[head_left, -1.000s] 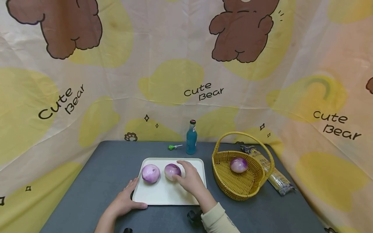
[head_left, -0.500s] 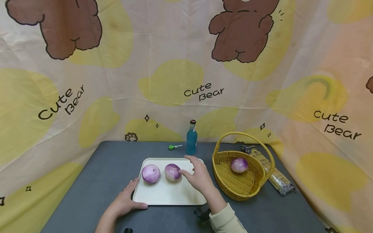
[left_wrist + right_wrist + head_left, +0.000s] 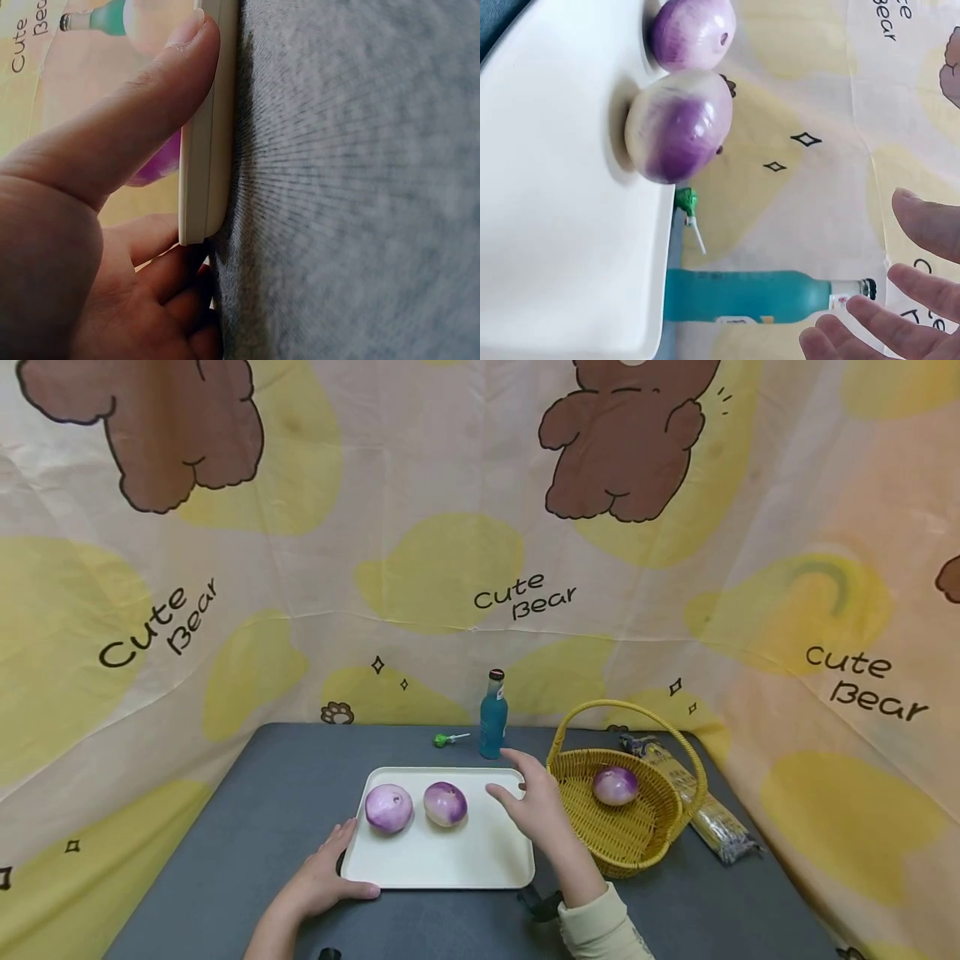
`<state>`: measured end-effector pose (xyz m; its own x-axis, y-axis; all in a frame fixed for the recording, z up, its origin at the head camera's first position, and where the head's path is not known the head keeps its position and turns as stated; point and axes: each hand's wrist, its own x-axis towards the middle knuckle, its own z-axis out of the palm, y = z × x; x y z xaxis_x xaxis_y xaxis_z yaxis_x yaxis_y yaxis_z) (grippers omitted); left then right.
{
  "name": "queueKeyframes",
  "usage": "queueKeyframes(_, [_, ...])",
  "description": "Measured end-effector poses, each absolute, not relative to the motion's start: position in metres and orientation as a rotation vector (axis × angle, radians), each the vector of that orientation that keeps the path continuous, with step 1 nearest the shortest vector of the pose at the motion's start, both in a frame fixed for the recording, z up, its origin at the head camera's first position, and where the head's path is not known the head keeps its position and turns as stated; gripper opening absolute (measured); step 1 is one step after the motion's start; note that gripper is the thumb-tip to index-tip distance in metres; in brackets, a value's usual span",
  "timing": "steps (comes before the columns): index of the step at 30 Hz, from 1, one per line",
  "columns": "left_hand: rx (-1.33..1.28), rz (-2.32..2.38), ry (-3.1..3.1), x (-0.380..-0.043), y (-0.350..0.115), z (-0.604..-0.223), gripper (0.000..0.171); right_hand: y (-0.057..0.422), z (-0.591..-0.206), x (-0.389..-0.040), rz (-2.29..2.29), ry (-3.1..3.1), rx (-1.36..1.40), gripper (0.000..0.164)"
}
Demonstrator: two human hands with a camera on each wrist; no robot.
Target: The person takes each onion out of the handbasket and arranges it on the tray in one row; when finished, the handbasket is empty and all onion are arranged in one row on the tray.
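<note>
A white rectangular tray (image 3: 450, 864) lies on the grey table with two peeled purple onions on it, a paler onion (image 3: 388, 808) on the left and a darker onion (image 3: 446, 803) beside it. My left hand (image 3: 318, 881) holds the tray's near left corner, thumb along the front rim and fingers at the left side. Over the tray's right edge is my right hand (image 3: 540, 806), fingers spread and nothing in them. Behind it a yellow wicker basket (image 3: 637, 852) contains another purple onion (image 3: 615, 785). The right wrist view shows both tray onions (image 3: 679, 127) apart from the fingers.
A blue bottle (image 3: 492, 718) with a dark cap stands behind the tray, with a green lollipop (image 3: 441, 740) lying left of it. To the right of the basket lies a long clear and yellow packet (image 3: 716, 818). A bear-print cloth (image 3: 420, 568) hangs at the back.
My right hand has drawn away from the darker onion, moving right to the tray's edge near the basket. My left hand and the onions stay where they were.
</note>
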<state>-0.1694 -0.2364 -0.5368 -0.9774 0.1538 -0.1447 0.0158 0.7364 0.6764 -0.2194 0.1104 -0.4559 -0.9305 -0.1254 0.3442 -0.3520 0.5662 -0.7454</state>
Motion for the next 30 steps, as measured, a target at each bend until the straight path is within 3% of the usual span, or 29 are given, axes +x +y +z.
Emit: queueKeyframes(30, [0.119,1.062,2.732,-0.17,-0.237,-0.536,0.123,0.183,-0.463,-0.224,1.29,-2.553,0.121,0.061])
